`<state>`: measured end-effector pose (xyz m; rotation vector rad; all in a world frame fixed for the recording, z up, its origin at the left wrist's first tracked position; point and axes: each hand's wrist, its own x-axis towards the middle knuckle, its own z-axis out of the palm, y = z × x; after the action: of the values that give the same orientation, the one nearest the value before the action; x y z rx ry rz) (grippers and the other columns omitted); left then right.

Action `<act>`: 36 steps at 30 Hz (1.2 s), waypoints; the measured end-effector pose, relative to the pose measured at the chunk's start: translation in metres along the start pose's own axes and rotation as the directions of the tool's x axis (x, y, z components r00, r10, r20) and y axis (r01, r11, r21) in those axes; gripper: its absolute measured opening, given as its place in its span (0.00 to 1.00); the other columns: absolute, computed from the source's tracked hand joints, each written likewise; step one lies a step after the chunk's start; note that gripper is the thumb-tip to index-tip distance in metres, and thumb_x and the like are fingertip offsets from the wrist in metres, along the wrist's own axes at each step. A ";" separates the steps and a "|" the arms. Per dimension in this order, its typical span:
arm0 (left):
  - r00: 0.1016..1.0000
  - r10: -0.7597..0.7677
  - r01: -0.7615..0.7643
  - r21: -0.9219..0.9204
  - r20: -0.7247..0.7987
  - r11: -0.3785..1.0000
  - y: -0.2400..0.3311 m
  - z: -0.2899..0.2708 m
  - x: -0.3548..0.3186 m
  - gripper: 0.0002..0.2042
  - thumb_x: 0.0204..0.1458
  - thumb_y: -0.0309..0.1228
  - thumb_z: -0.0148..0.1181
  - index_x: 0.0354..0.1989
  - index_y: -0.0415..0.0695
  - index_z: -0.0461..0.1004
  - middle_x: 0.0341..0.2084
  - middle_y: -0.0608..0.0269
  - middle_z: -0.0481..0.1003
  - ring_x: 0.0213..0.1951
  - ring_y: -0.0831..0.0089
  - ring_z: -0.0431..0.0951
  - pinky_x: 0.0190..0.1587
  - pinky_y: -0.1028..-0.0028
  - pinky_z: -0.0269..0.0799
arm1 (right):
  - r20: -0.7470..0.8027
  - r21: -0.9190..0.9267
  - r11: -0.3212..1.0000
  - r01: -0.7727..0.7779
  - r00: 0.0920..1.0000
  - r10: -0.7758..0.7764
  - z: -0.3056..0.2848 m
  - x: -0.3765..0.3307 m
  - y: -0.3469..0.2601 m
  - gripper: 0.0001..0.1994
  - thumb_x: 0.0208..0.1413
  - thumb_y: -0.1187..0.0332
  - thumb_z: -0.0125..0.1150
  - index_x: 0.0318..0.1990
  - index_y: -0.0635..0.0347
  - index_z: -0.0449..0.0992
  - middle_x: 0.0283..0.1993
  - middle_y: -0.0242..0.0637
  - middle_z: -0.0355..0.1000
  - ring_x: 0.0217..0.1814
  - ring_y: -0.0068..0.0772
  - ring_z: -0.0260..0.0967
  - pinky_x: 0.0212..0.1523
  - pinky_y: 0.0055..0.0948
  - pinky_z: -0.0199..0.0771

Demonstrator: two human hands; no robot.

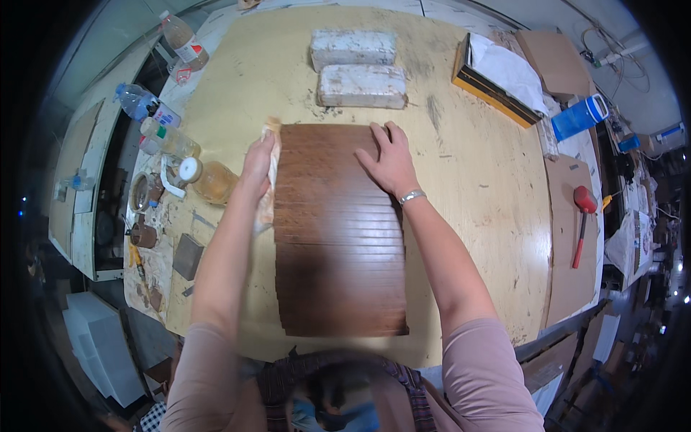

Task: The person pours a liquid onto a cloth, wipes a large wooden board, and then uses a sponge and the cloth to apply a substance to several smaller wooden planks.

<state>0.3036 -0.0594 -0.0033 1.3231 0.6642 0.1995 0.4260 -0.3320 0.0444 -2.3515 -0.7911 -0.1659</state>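
A brown wooden panel [338, 216] lies in front of me, with narrow grooves or strips running across it. At its far left edge, my left hand [257, 164] is closed on a pale, stained cloth [273, 147] that touches the panel's side. Part of the cloth hangs below the hand, and the fingertips are partly hidden. My right hand [389, 160] rests on the far right corner of the panel with its fingers spread, two of them reaching the far edge. A metal bracelet [412, 195] circles the right wrist.
Two wrapped white blocks [362, 86] sit beyond the panel on the yellowish table [475, 194]. Left are bottles, a lidded jar of amber liquid [214, 181] and a dark block [188, 257]. Right are a black-and-yellow box [497, 90], a blue bottle [576, 119] and a red mallet [584, 201].
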 end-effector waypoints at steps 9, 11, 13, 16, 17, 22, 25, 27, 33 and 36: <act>0.934 0.341 -0.349 0.496 0.110 0.795 0.038 0.030 -0.027 0.19 0.65 0.39 0.46 0.53 0.35 0.69 0.44 0.48 0.76 0.44 0.57 0.77 0.52 0.62 0.70 | 0.045 -0.068 0.995 -0.074 0.996 0.077 -0.001 0.002 -0.005 0.29 0.55 0.54 0.61 0.62 0.56 0.66 0.66 0.56 0.54 0.68 0.59 0.49 0.67 0.46 0.57; 0.662 0.653 -0.675 0.671 0.368 0.307 0.029 0.052 -0.047 0.17 0.63 0.35 0.43 0.53 0.37 0.69 0.49 0.41 0.72 0.52 0.45 0.71 0.56 0.53 0.65 | 0.030 -0.061 0.996 -0.059 0.998 0.061 0.000 0.002 -0.004 0.28 0.56 0.55 0.60 0.62 0.56 0.66 0.65 0.56 0.54 0.67 0.59 0.50 0.67 0.47 0.57; 0.401 0.350 -0.811 0.506 0.847 -0.295 0.020 0.065 -0.069 0.19 0.65 0.36 0.39 0.60 0.41 0.66 0.61 0.44 0.64 0.61 0.49 0.65 0.63 0.56 0.60 | 0.017 -0.050 0.998 -0.038 0.999 0.039 0.001 0.001 -0.003 0.27 0.56 0.57 0.60 0.62 0.56 0.66 0.64 0.57 0.55 0.66 0.61 0.51 0.66 0.47 0.58; 0.811 0.251 -0.585 0.746 0.529 0.318 0.047 0.072 -0.073 0.22 0.62 0.33 0.46 0.65 0.42 0.62 0.63 0.48 0.63 0.65 0.51 0.61 0.66 0.54 0.55 | -0.014 -0.041 0.999 -0.023 1.000 0.022 0.002 0.000 -0.001 0.27 0.56 0.58 0.60 0.62 0.57 0.66 0.63 0.59 0.57 0.65 0.65 0.52 0.65 0.49 0.59; 0.797 0.364 -0.560 0.815 0.482 0.149 0.055 0.070 -0.072 0.22 0.62 0.33 0.46 0.65 0.42 0.62 0.63 0.50 0.63 0.66 0.54 0.60 0.65 0.53 0.54 | -0.020 -0.045 0.999 -0.013 1.000 0.012 0.002 0.000 -0.001 0.27 0.56 0.58 0.60 0.61 0.57 0.66 0.63 0.59 0.57 0.65 0.65 0.52 0.64 0.49 0.59; 0.524 0.196 -0.852 0.508 0.829 0.128 0.040 0.091 -0.161 0.23 0.60 0.30 0.46 0.66 0.42 0.61 0.63 0.54 0.65 0.67 0.55 0.59 0.65 0.48 0.51 | -0.006 -0.082 0.996 -0.024 1.000 0.024 0.006 0.000 0.003 0.27 0.56 0.57 0.59 0.61 0.57 0.66 0.64 0.61 0.57 0.65 0.64 0.52 0.66 0.48 0.57; 0.478 0.191 -0.859 0.410 0.858 0.305 0.014 0.080 -0.173 0.24 0.58 0.29 0.47 0.65 0.43 0.62 0.63 0.54 0.65 0.67 0.54 0.58 0.65 0.49 0.51 | -0.039 -0.076 0.997 0.006 0.999 -0.009 0.008 -0.002 0.006 0.27 0.56 0.56 0.59 0.61 0.57 0.66 0.63 0.61 0.57 0.65 0.64 0.53 0.66 0.48 0.58; 0.555 0.167 -0.831 0.551 0.815 0.070 -0.003 0.077 -0.167 0.23 0.57 0.28 0.47 0.63 0.40 0.65 0.63 0.53 0.66 0.68 0.56 0.58 0.67 0.50 0.49 | -0.052 -0.060 0.998 0.004 0.999 -0.008 0.010 -0.003 0.009 0.28 0.55 0.56 0.60 0.61 0.57 0.66 0.63 0.60 0.57 0.65 0.65 0.53 0.65 0.49 0.58; 0.466 0.123 -0.867 0.424 0.876 0.261 0.008 0.102 -0.211 0.21 0.59 0.29 0.44 0.62 0.42 0.65 0.62 0.56 0.66 0.66 0.65 0.62 0.70 0.53 0.46 | 0.018 -0.065 0.998 -0.015 1.000 0.017 0.011 -0.001 0.012 0.30 0.54 0.53 0.60 0.63 0.55 0.65 0.66 0.60 0.54 0.66 0.65 0.51 0.68 0.48 0.55; 0.708 0.059 -0.664 0.636 0.704 0.394 0.036 0.106 -0.207 0.22 0.60 0.31 0.44 0.65 0.47 0.64 0.64 0.59 0.64 0.67 0.66 0.61 0.71 0.53 0.44 | 0.005 0.062 0.996 -0.067 0.998 0.067 -0.012 -0.015 0.019 0.36 0.56 0.50 0.59 0.69 0.55 0.57 0.72 0.60 0.45 0.74 0.63 0.42 0.72 0.44 0.48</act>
<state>0.2045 -0.2407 0.1101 2.4249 -0.2138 -0.2399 0.4260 -0.3579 0.0391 -2.3165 -0.7073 -0.1074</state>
